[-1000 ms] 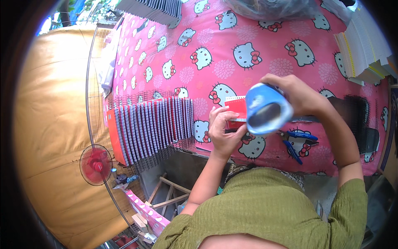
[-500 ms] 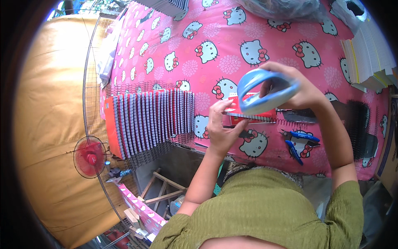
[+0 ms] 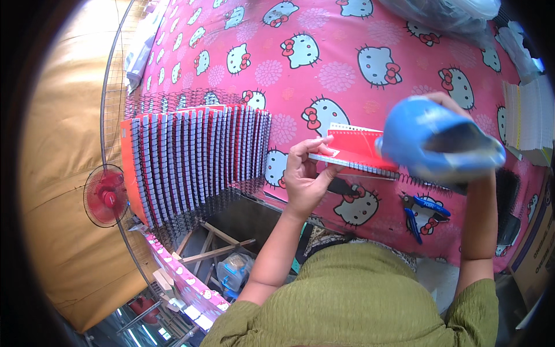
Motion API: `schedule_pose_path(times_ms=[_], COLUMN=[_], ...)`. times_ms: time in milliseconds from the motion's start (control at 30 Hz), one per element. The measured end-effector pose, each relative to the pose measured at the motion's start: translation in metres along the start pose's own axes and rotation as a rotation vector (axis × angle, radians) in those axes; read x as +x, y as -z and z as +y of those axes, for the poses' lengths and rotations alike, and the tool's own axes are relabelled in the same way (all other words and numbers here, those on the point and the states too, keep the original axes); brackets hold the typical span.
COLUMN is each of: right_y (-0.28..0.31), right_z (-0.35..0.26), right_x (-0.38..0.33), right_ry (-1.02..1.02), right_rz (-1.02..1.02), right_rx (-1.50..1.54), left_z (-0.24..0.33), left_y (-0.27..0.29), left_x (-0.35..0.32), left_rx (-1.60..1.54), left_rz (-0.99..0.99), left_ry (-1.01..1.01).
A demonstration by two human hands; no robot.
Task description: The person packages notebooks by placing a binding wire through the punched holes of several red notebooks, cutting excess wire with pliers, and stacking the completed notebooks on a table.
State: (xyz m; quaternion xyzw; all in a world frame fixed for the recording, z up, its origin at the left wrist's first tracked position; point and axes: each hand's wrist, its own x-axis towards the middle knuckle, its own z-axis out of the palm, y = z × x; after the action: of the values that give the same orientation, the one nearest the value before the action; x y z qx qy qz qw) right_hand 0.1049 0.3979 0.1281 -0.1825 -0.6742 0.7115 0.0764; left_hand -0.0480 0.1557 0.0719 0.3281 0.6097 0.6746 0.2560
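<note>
My left hand (image 3: 306,173) pinches the left end of a red-covered notebook (image 3: 358,149), thumb below and fingers on top. Along the notebook's near edge runs a dark spiral coil (image 3: 430,186), whose loose end sticks out past the right side. Up by the notebook's right end, my right hand (image 3: 448,103) grips a blue, rounded plastic thing (image 3: 407,136) with a large opening; motion blurs it and hides most of the fingers. A wire cutter with blue handles (image 3: 429,203) lies on the table, nearer to me than the coil's loose end.
Many spiral notebooks (image 3: 196,168) stand in a row at the left, loose black coils around them. A red fan (image 3: 107,195) is beyond. Paper stacks (image 3: 529,113) and dark coils (image 3: 509,188) lie at the right, a plastic bag (image 3: 445,17) at the far side of the pink table cover (image 3: 266,98).
The blue plastic thing has moved right with my right hand, off the notebook's middle, and has turned. My left hand still pinches the notebook. The whole view has shifted slightly.
</note>
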Motion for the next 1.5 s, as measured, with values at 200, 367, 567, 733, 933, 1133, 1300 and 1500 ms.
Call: schedule_pose_path(times_ms=[200,367,567,733,933,1133,1300,1500], right_y=[-0.014,-0.024,-0.032,-0.032,-0.041,-0.040,-0.043,-0.043], right_z=[0.006,0.001,-0.011,-0.004,-0.014,-0.015,-0.006,-0.007], right_x=[0.022,0.022,0.029,0.033,0.038,0.044,0.050,0.050], right_ry=[0.141,-0.102,0.093,0.186,0.213,0.313,0.208,0.205], right_rz=[-0.226,-0.095,-0.164,-0.156,-0.155,-0.178,-0.174,-0.216], right_rx=[-0.052,0.237,0.132,0.072,-0.248,-0.199,-0.393,-0.317], left_z=[0.000,-0.002,0.001,0.008,0.004,-0.004,-0.010,-0.003], left_y=[0.005,0.005,0.007,0.006,0.009,0.014,0.018,0.014], left_x=[0.004,0.003,0.005,0.004,0.006,0.003,-0.001,0.000], left_rx=[-0.017,-0.076,-0.135,-0.178,-0.164,-0.156,-0.182,-0.110], left_rz=[-0.052,-0.038,-0.060,-0.032,-0.015,-0.012,0.055,0.131], left_ry=[-0.004,0.061,0.033,0.126,0.024,0.003,0.032,0.077])
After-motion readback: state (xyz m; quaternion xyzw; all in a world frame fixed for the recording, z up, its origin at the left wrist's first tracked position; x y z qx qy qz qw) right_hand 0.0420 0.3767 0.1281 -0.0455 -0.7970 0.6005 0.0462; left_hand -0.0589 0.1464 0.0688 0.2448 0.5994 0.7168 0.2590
